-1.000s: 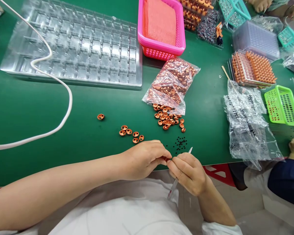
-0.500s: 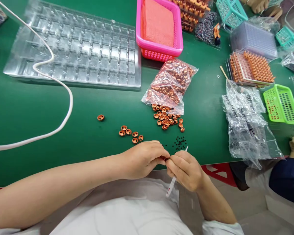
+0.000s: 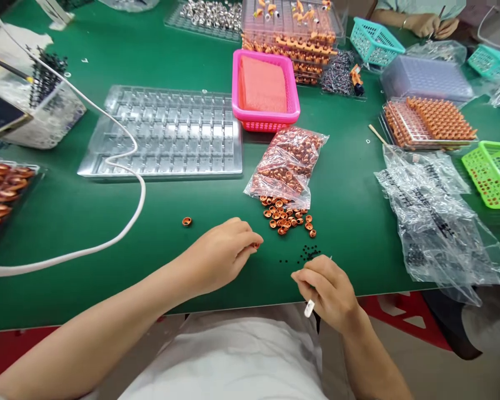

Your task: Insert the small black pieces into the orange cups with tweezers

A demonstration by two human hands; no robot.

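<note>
Between thumb and fingertips, my left hand pinches a small copper-coloured cup. My right hand is closed round a thin white tool that slants through the fingers; whether its fingertips also pinch something is too small to tell. Tiny black pieces lie on the green table just beyond my right hand. Behind them, a pile of copper-coloured cups spills from a clear plastic bag full of the same cups. One lone cup sits left of my left hand.
A clear compartment tray and pink basket stand at the back. A white cable crosses the left side. Plastic bags and a green basket lie right. Another person's hands work at the far right.
My hands have moved apart, the left one leftward and away from me with a cup. The view has shifted, showing more of the table's back and left side.
</note>
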